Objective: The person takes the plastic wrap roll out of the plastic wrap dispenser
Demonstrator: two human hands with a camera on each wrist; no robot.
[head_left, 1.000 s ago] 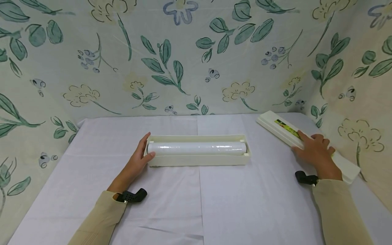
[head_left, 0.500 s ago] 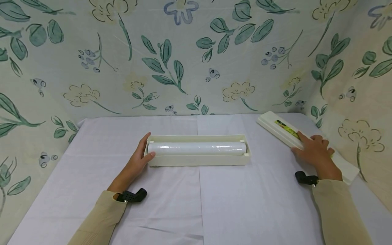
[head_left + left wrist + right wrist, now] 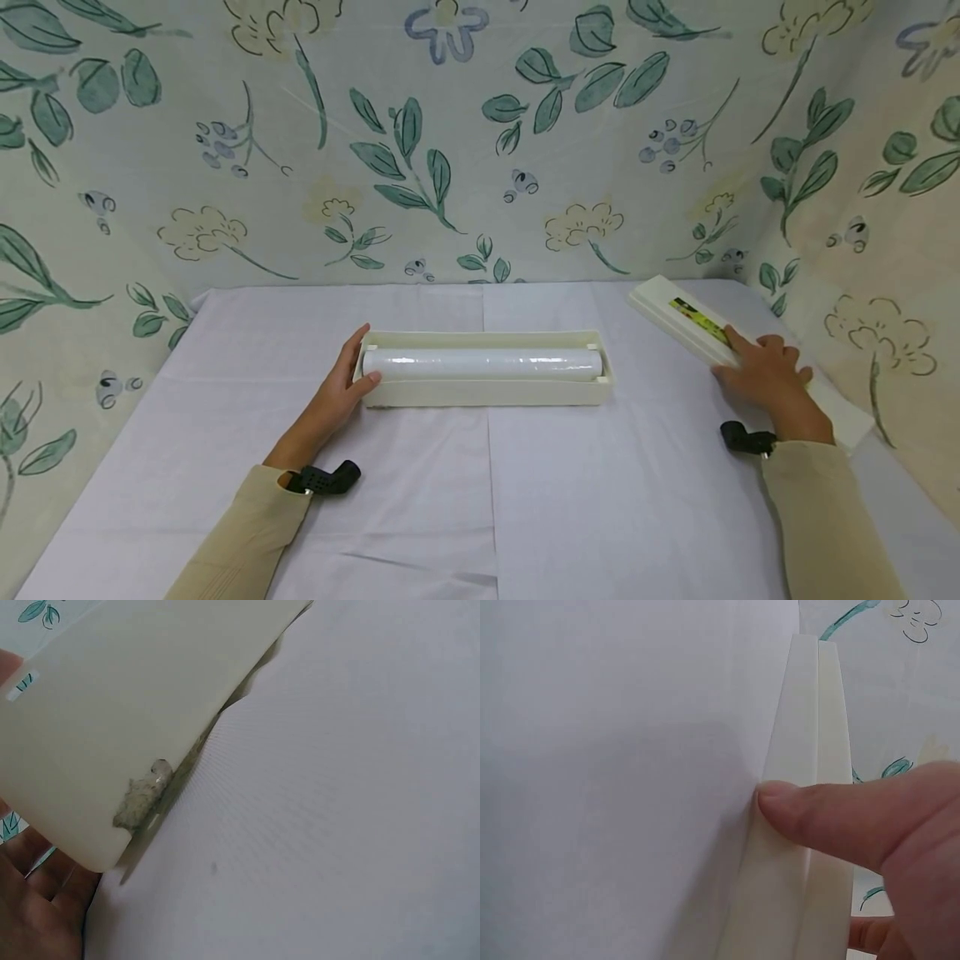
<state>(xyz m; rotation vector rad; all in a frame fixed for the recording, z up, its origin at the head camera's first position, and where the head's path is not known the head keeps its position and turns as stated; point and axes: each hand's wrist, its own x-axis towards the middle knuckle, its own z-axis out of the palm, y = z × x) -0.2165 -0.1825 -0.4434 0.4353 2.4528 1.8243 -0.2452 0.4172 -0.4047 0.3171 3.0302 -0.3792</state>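
A cream plastic cling film dispenser (image 3: 487,393) lies open-topped across the middle of the table. Inside it rests a shiny white roll of cling film (image 3: 480,363). My left hand (image 3: 341,392) grips the dispenser's left end, thumb at the front corner and fingers behind. In the left wrist view, the dispenser's end wall (image 3: 112,727) has a dirty, peeling patch near its lower edge. Off to the right, a long cream lid (image 3: 675,321) with a yellow-green label lies at a slant. My right hand (image 3: 772,379) holds it across its width, thumb (image 3: 802,814) on the near side.
White cloth (image 3: 420,500) covers the table. Floral fabric (image 3: 450,167) hangs behind it and along both sides. The lid's near end lies close to the right-hand fabric. A black wrist camera (image 3: 326,478) sits on my left wrist, another (image 3: 746,437) on the right.
My right hand and the lid have shifted very slightly to the left. The dispenser and my left hand stay where they were.
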